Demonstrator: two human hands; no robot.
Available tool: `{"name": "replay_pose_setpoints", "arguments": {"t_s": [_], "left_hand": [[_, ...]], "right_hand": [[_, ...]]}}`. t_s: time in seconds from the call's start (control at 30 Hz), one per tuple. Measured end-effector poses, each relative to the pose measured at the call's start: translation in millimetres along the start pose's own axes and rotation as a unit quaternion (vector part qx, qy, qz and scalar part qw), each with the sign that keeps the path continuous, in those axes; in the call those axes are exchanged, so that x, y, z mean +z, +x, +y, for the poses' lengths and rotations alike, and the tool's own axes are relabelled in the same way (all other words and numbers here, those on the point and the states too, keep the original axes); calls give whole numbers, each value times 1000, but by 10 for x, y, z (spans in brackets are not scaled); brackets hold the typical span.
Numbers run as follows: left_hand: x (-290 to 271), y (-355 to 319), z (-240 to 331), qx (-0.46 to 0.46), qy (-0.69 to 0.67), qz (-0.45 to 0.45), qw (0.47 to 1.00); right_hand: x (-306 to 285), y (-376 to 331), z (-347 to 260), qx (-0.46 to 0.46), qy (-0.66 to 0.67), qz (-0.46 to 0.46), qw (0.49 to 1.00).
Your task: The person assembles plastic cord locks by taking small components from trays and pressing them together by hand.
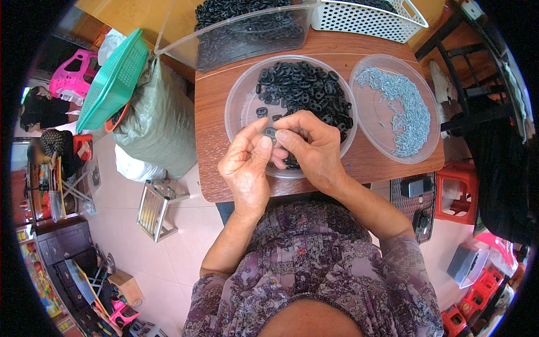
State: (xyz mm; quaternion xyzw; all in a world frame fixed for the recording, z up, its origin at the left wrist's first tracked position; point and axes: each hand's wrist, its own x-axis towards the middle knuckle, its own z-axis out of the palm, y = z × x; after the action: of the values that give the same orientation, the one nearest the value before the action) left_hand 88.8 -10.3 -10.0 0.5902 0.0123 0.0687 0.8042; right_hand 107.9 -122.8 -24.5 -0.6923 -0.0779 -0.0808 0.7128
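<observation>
Between the fingertips of both my hands is a small black oval plastic part [270,133] with holes in it. My left hand [247,160] pinches it from the left with thumb and finger. From the right, my right hand [311,143] closes thumb and forefinger on the same part. Both hands are over the near left side of a round clear tub [232,95]. A heap of black plastic parts [306,84] like it fills much of that tub. To its right, a round clear lid [370,121] holds many small silvery screws [412,123].
At the table's [210,123] far edge stand a clear bin [247,42] of black parts and a white perforated basket [365,23]. Left of the table are a bulging sack [160,118], a green basket [112,84] and a metal stool [157,210]. A red stool [457,191] stands at right.
</observation>
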Motion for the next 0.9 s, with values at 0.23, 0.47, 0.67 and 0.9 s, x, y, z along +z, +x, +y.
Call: {"name": "replay_pose_setpoints", "arguments": {"t_s": [0.23, 0.47, 0.67, 0.9], "left_hand": [[56, -6, 30, -17, -3, 18, 1000], [71, -30, 12, -13, -13, 29, 999], [106, -53, 38, -22, -26, 46, 998], [70, -76, 17, 1, -8, 12, 1000]], "right_hand": [[-9, -46, -89, -33, -29, -3, 999], [-32, -39, -50, -147, -117, 0, 982], [-38, -28, -38, -195, -138, 17, 971], [-68, -50, -65, -197, -137, 19, 970]]}}
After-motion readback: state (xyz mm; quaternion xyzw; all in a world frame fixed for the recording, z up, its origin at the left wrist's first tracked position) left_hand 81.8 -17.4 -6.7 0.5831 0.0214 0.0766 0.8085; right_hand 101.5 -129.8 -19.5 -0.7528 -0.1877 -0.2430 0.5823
